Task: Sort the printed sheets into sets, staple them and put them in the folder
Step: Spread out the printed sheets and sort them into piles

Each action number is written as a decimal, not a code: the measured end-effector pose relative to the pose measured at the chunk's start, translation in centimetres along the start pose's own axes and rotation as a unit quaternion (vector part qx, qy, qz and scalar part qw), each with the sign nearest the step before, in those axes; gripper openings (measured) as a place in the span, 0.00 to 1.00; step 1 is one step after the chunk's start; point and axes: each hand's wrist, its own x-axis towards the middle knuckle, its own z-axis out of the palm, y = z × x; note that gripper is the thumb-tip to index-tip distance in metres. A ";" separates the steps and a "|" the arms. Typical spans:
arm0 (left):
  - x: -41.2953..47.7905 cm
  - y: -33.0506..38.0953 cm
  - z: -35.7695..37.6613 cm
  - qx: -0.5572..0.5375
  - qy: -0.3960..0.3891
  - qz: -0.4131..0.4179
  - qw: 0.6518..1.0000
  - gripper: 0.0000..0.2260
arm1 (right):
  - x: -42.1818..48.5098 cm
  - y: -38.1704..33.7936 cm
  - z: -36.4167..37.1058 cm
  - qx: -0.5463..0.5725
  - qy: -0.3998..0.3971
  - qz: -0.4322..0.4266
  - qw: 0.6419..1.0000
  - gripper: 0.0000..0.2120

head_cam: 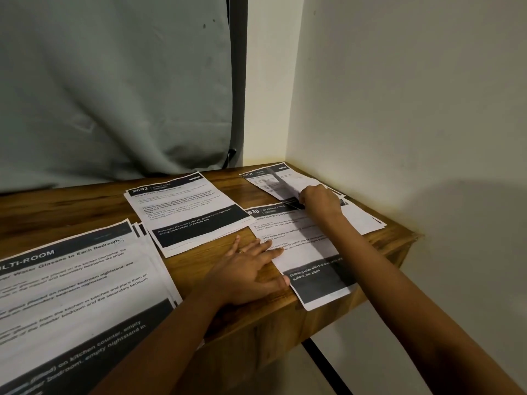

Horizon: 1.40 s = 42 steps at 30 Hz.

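My left hand (245, 272) lies flat, steadying the Dressing Table sheet (296, 252) while my right hand (320, 201) pinches a loose sheet (293, 185) over the 2437 pile (258, 181)

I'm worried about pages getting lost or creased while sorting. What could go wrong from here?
1. The Dressing Table sheet overhangs the table's front edge, with only fingertips of the left hand at its side; it may slip off.
2. The right hand pinches the top sheet of the corner pile, which lies fanned by the right edge; a pull could crease it or drag others off.
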 end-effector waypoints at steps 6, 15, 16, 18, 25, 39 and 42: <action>-0.1 0.2 -0.1 -0.004 0.006 0.002 1.000 0.39 | 0.1 0.1 -0.3 -0.029 0.008 -0.010 0.999 0.13; -0.3 0.2 -0.2 -0.004 0.001 0.002 1.000 0.36 | 2.1 -1.3 0.5 -0.060 -0.024 -0.044 0.997 0.14; -0.2 0.1 -0.2 -0.003 0.002 0.003 1.000 0.36 | 2.1 -1.2 0.5 -0.056 -0.023 -0.040 0.997 0.13; -0.2 0.1 -0.1 -0.004 0.003 0.004 1.000 0.36 | 2.2 -0.6 0.4 -0.035 -0.017 -0.023 0.999 0.13; -0.1 0.1 0.0 -0.002 0.000 0.004 1.000 0.38 | 2.3 0.4 0.6 0.017 -0.061 -0.006 0.998 0.20; -0.2 0.1 -0.1 -0.006 0.002 0.011 1.000 0.39 | 2.1 5.2 -3.8 0.143 0.068 0.136 0.978 0.13; -0.2 0.1 -0.1 0.000 0.003 0.010 1.000 0.39 | 1.0 6.4 -4.7 0.138 0.090 0.147 0.975 0.13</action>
